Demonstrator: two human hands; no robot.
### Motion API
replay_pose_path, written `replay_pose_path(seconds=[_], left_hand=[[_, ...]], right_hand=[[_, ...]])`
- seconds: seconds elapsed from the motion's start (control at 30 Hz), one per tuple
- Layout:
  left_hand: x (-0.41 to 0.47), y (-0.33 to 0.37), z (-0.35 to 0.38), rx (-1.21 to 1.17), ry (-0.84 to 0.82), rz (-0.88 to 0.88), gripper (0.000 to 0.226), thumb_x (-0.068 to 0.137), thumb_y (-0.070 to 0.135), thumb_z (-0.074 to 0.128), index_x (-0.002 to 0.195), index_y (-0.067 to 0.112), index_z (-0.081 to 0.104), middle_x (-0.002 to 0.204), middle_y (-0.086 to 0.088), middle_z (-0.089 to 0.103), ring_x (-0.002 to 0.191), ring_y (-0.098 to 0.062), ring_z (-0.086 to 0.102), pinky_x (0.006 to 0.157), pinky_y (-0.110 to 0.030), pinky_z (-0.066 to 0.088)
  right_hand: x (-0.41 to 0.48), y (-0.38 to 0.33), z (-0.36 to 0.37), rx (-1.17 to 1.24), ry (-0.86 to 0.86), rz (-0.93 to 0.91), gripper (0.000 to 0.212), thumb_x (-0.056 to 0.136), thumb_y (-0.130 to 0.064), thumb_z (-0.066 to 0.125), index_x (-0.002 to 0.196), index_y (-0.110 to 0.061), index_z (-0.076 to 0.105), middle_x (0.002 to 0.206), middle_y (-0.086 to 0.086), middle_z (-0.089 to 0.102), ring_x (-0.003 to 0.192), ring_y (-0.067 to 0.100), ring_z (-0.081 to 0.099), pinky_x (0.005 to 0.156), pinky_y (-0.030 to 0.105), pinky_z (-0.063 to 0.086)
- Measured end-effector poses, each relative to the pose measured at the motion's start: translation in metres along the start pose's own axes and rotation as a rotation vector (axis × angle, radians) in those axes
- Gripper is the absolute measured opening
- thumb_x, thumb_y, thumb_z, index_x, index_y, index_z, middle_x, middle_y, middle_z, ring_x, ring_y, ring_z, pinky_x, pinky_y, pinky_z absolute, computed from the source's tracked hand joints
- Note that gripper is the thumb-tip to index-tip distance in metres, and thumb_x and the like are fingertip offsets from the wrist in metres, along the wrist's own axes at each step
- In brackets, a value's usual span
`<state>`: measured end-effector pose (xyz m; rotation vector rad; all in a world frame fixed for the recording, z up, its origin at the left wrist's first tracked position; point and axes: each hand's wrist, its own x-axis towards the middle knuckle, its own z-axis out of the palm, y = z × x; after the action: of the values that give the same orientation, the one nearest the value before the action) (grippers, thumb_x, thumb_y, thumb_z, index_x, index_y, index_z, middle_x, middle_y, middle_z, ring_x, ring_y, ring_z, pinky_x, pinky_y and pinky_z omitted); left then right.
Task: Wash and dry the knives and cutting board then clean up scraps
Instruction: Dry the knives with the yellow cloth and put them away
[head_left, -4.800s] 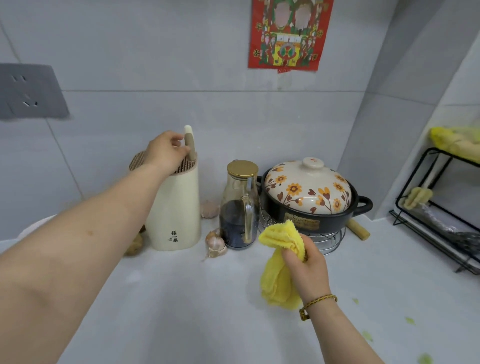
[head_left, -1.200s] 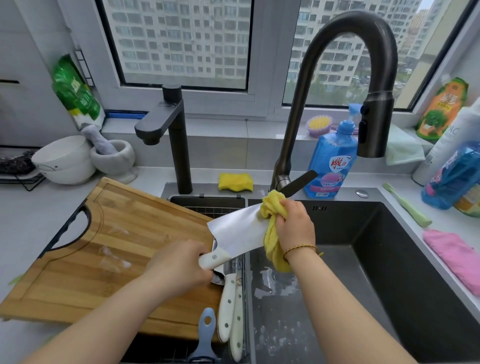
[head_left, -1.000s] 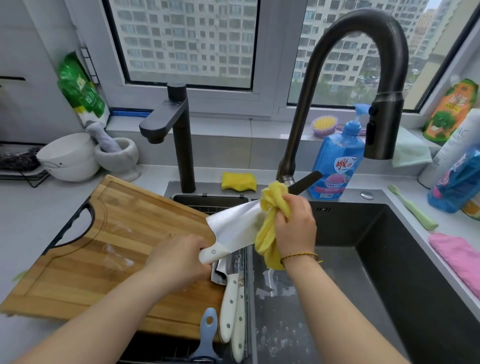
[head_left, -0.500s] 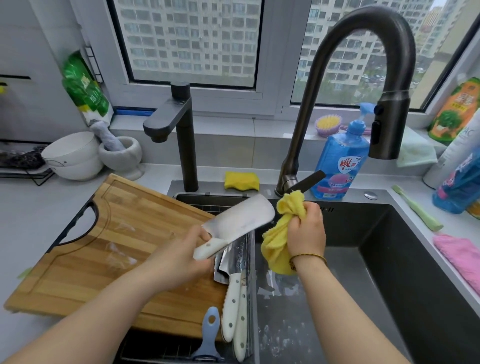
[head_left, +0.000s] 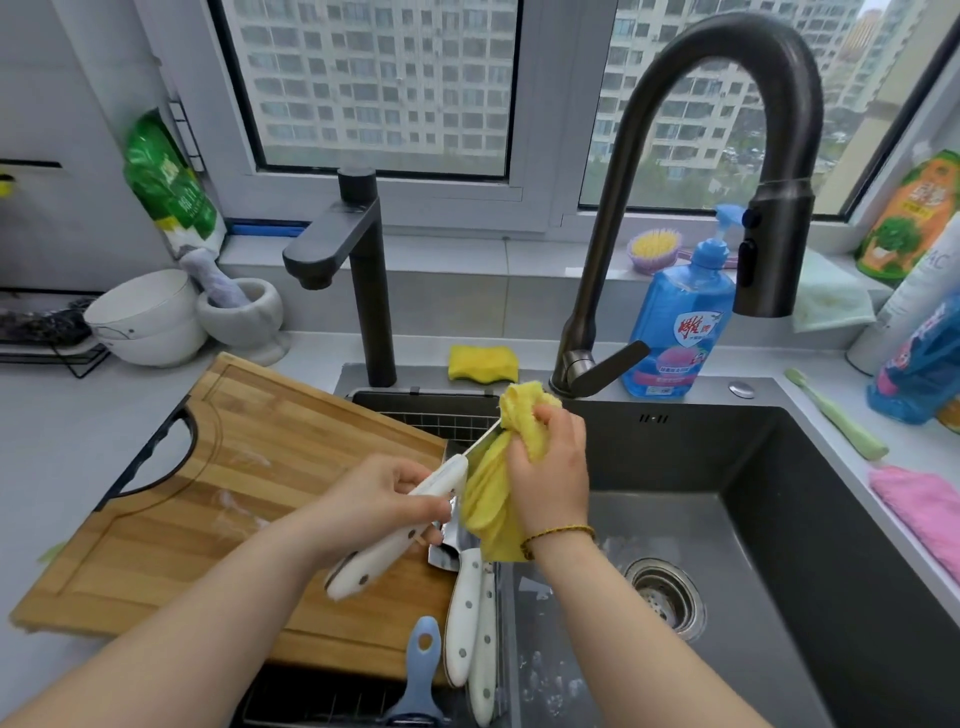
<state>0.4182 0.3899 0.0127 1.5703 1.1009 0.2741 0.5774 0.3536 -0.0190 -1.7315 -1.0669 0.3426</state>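
Observation:
My left hand (head_left: 382, 501) grips the white handle of a cleaver (head_left: 400, 535), held edge-up over the sink's left side. Its blade is almost wholly wrapped in a yellow cloth (head_left: 493, 478). My right hand (head_left: 550, 475) grips that cloth around the blade. Below them two more white-handled knives (head_left: 470, 618) lie on the dark drain rack. The wooden cutting board (head_left: 218, 499) rests on the counter at the left, its right end over the rack, with wet streaks on it.
A blue peeler (head_left: 423, 670) lies on the rack by the knives. The dark sink (head_left: 779, 545) has suds near its drain (head_left: 665, 597). A tall black faucet (head_left: 727, 156), a yellow sponge (head_left: 483, 362), a blue soap bottle (head_left: 680, 332), white bowls (head_left: 145, 317), a pink cloth (head_left: 919, 512).
The cleaver turned from flat to edge-up, and my right hand brought the yellow cloth back over the blade, sliding toward the handle. Earlier I stood at the knife block, cloth in hand.

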Motion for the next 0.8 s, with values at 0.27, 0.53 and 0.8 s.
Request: replay_pose_path(seconds=[0.27, 0.53, 0.8], left_hand=[[-0.007, -0.006, -0.005, -0.195, -0.054, -0.038, 0.018, 0.088, 0.009, 0.056, 0.073, 0.005, 0.065, 0.056, -0.007, 0.061, 0.045, -0.012, 0.055, 0.045, -0.021, 0.047], [-0.015, -0.015, -0.008, -0.271, -0.072, -0.034, 0.011, 0.07, 0.021, 0.065, 0.064, 0.013, 0.071, 0.061, -0.009, 0.064, 0.049, -0.013, 0.059, 0.048, -0.021, 0.049], [-0.01, -0.012, -0.006, -0.264, -0.04, -0.035, 0.018, 0.085, 0.014, 0.062, 0.07, 0.006, 0.067, 0.06, -0.008, 0.063, 0.047, -0.014, 0.056, 0.047, -0.021, 0.047]], right_hand=[[-0.019, -0.003, 0.011, -0.388, -0.017, -0.476, 0.063, 0.048, -0.004, 0.078, 0.102, -0.018, 0.05, 0.102, 0.006, 0.055, 0.073, 0.025, 0.061, 0.044, 0.023, 0.05], [0.034, 0.005, -0.03, -0.313, -0.042, 0.018, 0.042, 0.093, -0.006, 0.039, 0.134, -0.015, 0.041, 0.132, 0.011, 0.039, 0.115, 0.028, 0.047, 0.094, 0.03, 0.04], [0.006, -0.013, -0.016, -0.375, -0.198, -0.193, 0.043, 0.09, -0.003, 0.043, 0.131, -0.015, 0.044, 0.135, 0.007, 0.035, 0.119, 0.023, 0.039, 0.097, 0.024, 0.035]])
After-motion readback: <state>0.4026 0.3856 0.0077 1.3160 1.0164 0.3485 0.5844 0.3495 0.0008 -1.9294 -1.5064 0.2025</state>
